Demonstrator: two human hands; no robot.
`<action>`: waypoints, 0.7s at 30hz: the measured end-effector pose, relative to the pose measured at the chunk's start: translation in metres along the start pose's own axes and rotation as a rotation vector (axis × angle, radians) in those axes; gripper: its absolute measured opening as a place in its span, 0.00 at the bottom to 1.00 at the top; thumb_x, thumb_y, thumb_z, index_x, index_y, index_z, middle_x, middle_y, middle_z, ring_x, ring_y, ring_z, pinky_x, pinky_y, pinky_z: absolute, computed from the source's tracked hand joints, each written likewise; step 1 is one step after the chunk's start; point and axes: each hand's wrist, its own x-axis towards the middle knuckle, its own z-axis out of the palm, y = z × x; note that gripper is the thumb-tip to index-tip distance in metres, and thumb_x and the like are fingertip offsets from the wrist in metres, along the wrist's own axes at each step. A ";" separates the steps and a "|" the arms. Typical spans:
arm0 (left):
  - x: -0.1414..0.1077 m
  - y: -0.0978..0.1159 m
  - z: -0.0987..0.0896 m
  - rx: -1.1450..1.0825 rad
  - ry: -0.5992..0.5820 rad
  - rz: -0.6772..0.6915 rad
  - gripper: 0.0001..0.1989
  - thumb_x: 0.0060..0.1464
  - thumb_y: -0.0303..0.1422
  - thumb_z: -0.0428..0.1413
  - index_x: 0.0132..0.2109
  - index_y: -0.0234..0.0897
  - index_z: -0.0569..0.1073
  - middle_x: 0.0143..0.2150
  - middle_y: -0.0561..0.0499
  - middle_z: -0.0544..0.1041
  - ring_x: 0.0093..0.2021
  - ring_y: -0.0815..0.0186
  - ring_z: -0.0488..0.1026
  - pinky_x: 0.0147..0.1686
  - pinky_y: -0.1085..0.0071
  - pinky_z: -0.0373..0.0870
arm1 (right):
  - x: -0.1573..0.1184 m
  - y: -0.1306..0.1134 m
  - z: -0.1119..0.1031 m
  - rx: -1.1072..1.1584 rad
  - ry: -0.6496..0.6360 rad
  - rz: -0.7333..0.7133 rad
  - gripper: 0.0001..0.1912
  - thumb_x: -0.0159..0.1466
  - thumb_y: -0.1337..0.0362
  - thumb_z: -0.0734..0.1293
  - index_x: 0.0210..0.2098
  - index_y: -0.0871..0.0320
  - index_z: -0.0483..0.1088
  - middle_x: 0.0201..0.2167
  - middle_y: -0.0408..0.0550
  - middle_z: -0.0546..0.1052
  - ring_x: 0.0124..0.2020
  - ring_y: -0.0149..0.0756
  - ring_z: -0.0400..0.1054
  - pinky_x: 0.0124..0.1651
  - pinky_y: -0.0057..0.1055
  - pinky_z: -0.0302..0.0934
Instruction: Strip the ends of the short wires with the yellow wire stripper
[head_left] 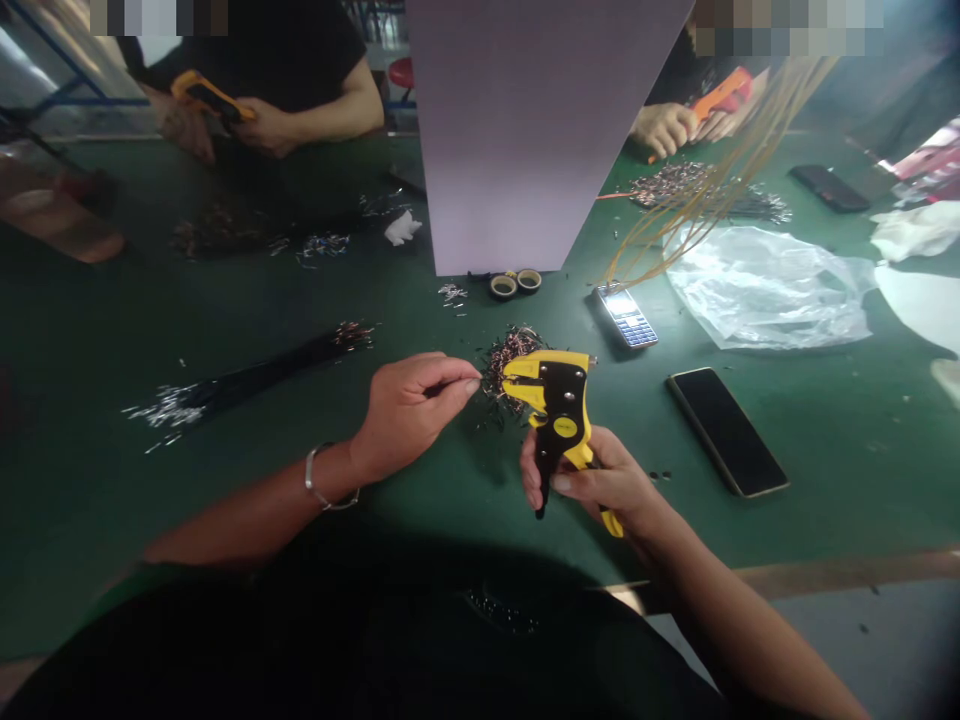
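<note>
My right hand [600, 470] is wrapped round the handles of a yellow and black wire stripper [562, 405], its jaws pointing left. My left hand [412, 410] pinches thumb and forefinger together just left of those jaws; whatever sits between the fingertips is too small to make out. Beneath the jaws lies a pile of short wire offcuts [517, 345], partly hidden by the tool. Left of my left hand, a bundle of dark wires [262, 372] stretches over the green table, with pale ends at the left and copper-coloured ends at the right.
A pale upright panel [510, 140] divides the table, with two tape rolls [516, 284] at its foot. To the right are a keypad phone [628, 316], a smartphone [727, 430], a clear plastic bag [772, 285] and hanging tan wires [705, 200]. Two co-workers hold tools across the table.
</note>
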 end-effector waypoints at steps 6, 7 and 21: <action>0.000 0.000 0.000 -0.016 0.003 -0.019 0.06 0.55 0.27 0.58 0.33 0.38 0.79 0.25 0.53 0.76 0.25 0.71 0.69 0.27 0.73 0.66 | -0.001 -0.001 0.001 -0.002 0.015 0.013 0.14 0.53 0.66 0.74 0.38 0.60 0.73 0.28 0.47 0.76 0.25 0.36 0.71 0.30 0.35 0.66; 0.000 0.000 0.000 -0.018 0.002 -0.022 0.06 0.55 0.28 0.58 0.33 0.38 0.79 0.25 0.53 0.76 0.25 0.71 0.70 0.27 0.73 0.66 | 0.000 -0.001 0.001 -0.002 0.014 0.009 0.13 0.53 0.66 0.74 0.38 0.60 0.73 0.27 0.46 0.76 0.25 0.36 0.71 0.29 0.35 0.66; 0.000 -0.001 0.000 -0.028 -0.007 -0.039 0.05 0.55 0.27 0.58 0.32 0.38 0.79 0.26 0.53 0.77 0.25 0.72 0.70 0.27 0.73 0.67 | -0.003 0.002 0.004 0.044 0.038 -0.007 0.11 0.55 0.66 0.74 0.36 0.62 0.73 0.25 0.45 0.75 0.22 0.32 0.68 0.26 0.33 0.66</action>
